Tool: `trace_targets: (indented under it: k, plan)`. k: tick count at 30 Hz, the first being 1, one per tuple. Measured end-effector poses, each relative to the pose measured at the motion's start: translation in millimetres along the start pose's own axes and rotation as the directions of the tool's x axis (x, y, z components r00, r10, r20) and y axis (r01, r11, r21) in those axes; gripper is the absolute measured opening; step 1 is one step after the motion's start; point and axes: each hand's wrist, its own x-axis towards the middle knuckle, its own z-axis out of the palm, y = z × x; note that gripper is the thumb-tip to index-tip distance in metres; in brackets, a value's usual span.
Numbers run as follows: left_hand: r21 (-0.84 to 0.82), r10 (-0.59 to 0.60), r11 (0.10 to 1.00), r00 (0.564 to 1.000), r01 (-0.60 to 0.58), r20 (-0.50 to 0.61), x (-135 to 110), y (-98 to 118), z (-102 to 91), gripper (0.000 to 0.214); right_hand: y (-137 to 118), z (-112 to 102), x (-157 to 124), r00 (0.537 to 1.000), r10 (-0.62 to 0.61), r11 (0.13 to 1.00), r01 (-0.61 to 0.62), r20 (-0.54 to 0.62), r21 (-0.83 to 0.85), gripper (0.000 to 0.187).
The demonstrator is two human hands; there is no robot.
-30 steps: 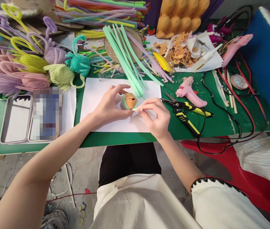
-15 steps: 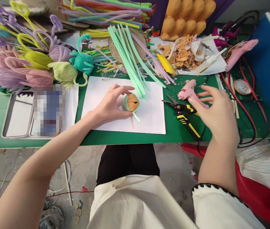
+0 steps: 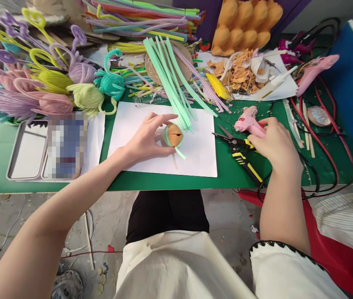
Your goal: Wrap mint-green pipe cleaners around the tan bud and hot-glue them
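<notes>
Left hand (image 3: 145,138) closed around a small orange egg-carton cup (image 3: 172,141), thumb on the near side, fingers on the far side, over white paper (image 3: 199,160). Wrapped about the cup: a mint-green chenille stem (image 3: 181,154), loose end jutting out beside the thumb tip. Right hand (image 3: 278,143) at the handle of a pink hot-glue gun (image 3: 247,121); closure hidden under the fingers, impossible to tell.

Probable faults from here: unwinding of the stem, from any slackening of the left grip; tearing of the cup at its dark slit, from too hard a squeeze; scorched left fingertips, from a possibly heated nozzle brought close to so small a piece. Also possible: a tug on the gun, from the black cord (image 3: 319,176) looped beside the right wrist.

In the way between the two grips: black-and-yellow pliers (image 3: 240,159), tips parted and turned toward the paper. Just beyond the left grip: a bundle of mint-green chenille stems (image 3: 170,91), ends near the cup and apt to catch. Beyond the right grip: orange scraps (image 3: 239,74) and a second pink glue gun (image 3: 318,72). Well left of the left grip: yarn birds (image 3: 111,85).
</notes>
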Motion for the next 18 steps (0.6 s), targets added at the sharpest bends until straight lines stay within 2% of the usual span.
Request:
trace_targets:
  k: [3,6,11,14,18]
  plan:
    - [-0.004,0.002,1.0,1.0,-0.002,0.009,0,-1,-0.3,0.078,-1,2,0,0.998,-0.003,0.999,0.007,-0.064,0.05,0.037]
    - [0.002,-0.013,1.0,1.0,0.013,0.024,1,-2,-0.8,0.078,1,4,2,0.995,0.05,0.991,-0.039,-0.084,0.132,0.029]
    - [-0.003,-0.014,1.0,1.0,0.014,0.023,0,-2,-0.9,0.079,10,11,7,0.983,0.09,0.97,-0.05,-0.161,0.237,0.03]
    - [-0.007,0.0,1.0,1.0,0.0,0.016,0,-2,-0.4,0.078,16,14,11,0.974,0.125,0.938,-0.053,-0.191,0.344,0.03]
    - [-0.011,0.023,1.0,1.0,-0.023,0.005,0,-5,0.7,0.077,20,17,14,0.969,0.187,0.86,-0.083,-0.16,0.504,0.03]
